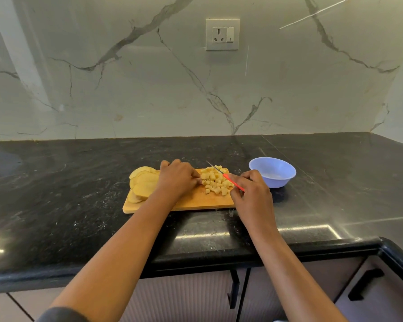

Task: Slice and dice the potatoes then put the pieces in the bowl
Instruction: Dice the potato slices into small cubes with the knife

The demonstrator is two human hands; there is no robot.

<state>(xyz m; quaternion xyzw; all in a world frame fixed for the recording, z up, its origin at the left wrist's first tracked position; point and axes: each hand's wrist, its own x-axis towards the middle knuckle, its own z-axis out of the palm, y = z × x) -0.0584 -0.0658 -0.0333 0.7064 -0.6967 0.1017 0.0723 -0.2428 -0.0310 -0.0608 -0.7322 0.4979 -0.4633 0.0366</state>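
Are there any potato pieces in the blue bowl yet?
No, the blue bowl shows only its bare inside; the diced pieces lie on the cutting board.

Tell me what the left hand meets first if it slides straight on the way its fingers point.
The left hand would probably meet the diced potato pile first; the knife lies across it, depth unclear.
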